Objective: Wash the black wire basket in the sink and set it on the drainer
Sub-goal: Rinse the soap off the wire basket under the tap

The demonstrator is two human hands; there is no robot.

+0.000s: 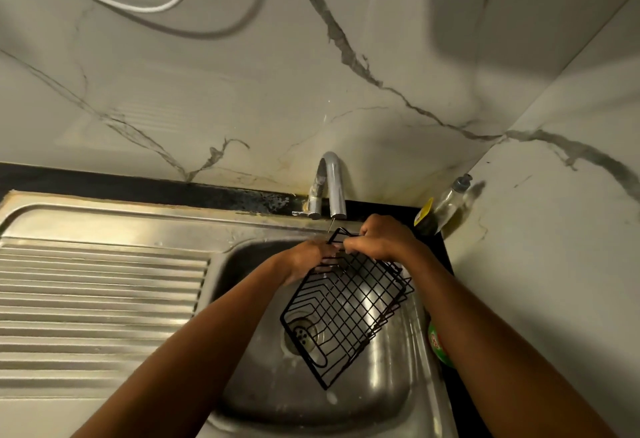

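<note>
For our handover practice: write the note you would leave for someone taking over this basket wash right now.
Hands: the left hand and the right hand both grip the upper end of the basket, side by side.
Things: the basket is held tilted over the sink, its upper end under the tap, which gives a thin trickle.
Done: the basket is at the water.
Left: finish washing it, then set it on the drainer to the left.
</note>
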